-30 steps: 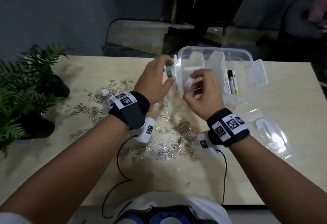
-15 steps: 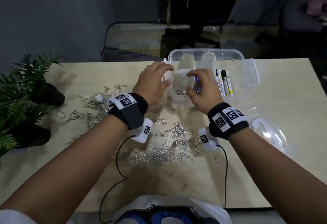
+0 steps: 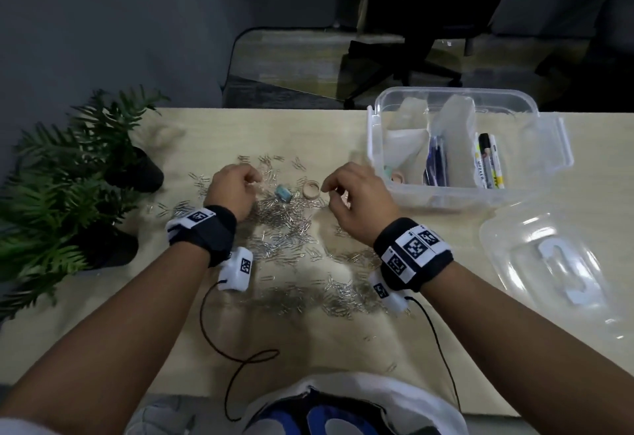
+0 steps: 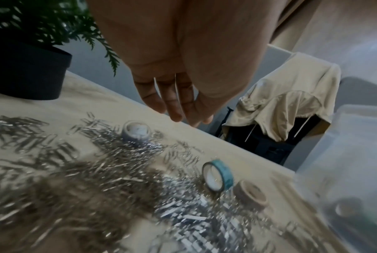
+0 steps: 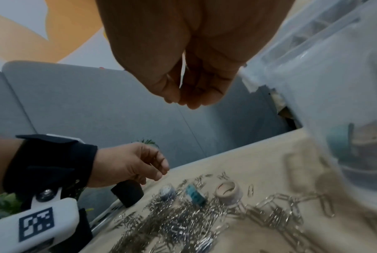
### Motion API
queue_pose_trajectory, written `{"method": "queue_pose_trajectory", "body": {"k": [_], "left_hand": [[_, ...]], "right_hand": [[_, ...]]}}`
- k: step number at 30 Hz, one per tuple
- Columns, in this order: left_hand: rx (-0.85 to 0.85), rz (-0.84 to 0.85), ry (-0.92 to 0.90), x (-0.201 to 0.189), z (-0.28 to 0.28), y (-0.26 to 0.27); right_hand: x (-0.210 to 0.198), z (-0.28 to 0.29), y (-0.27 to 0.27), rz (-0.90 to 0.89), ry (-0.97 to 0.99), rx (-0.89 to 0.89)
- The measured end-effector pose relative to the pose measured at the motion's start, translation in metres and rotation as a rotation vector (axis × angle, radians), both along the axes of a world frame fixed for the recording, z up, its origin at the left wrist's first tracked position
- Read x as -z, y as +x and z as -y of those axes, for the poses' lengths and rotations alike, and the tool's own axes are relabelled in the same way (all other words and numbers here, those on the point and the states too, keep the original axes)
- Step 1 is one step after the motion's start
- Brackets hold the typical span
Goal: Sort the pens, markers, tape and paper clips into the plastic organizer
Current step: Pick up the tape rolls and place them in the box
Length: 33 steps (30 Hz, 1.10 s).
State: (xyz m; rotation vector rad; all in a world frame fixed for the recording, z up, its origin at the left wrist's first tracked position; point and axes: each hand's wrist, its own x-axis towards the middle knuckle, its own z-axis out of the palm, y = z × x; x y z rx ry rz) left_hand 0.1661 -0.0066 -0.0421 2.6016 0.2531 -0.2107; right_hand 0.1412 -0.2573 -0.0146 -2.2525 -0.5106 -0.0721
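Observation:
Loose paper clips (image 3: 291, 228) cover the middle of the table. Among them a blue tape roll (image 3: 283, 193) stands on edge beside a beige tape roll (image 3: 311, 190). A grey tape roll (image 4: 136, 132) lies further left, under my left hand (image 3: 252, 179), whose loosely curled fingers (image 4: 176, 114) hang above it and hold nothing. My right hand (image 3: 326, 189) hovers just right of the beige roll (image 5: 228, 189), its fingers curled and nothing visible in them. The clear plastic organizer (image 3: 549, 139) at the back right holds markers (image 3: 487, 160), blue pens (image 3: 435, 160) and tape rolls (image 3: 394, 176).
The organizer's clear lid (image 3: 555, 263) lies at the right front. Two potted plants (image 3: 68, 173) in black pots stand at the left edge. Behind the table is a chair (image 3: 404, 40) with a beige garment on it. Wrist-camera cables trail toward the near edge.
Both hands have left the organizer and moved left and down over the clip pile. The teal roll that the left hand held is no longer in it.

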Motion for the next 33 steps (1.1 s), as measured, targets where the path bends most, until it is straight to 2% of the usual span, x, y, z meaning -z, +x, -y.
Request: {"method": "queue_pose_trajectory", "body": {"k": [5, 10, 18, 23, 26, 30, 33], "left_hand": [[0.16, -0.082, 0.01, 0.018, -0.002, -0.005], [0.276, -0.048, -0.011, 0.025, 0.016, 0.004], [0.323, -0.079, 0.049, 0.041, 0.026, 0.01], [0.322, -0.059, 0.042, 0.044, 0.02, 0.009], [0.213, -0.035, -0.058, 0.035, 0.012, 0.006], [-0.08, 0.016, -0.235, 0.022, -0.02, 0.007], [-0.205, 0.005, -0.116, 0.026, -0.052, 0.017]], "right_hand": [[0.029, -0.026, 0.013, -0.128, -0.078, 0.009], [0.059, -0.042, 0.03, -0.262, -0.283, 0.002], [0.078, -0.055, 0.046, -0.296, -0.579, -0.055], [0.082, -0.056, 0.049, -0.332, -0.587, -0.035], [0.081, -0.056, 0.049, -0.338, -0.531, -0.021], [0.073, -0.064, 0.05, -0.312, -0.398, -0.007], [0.069, -0.077, 0.049, -0.357, -0.34, 0.022]]}}
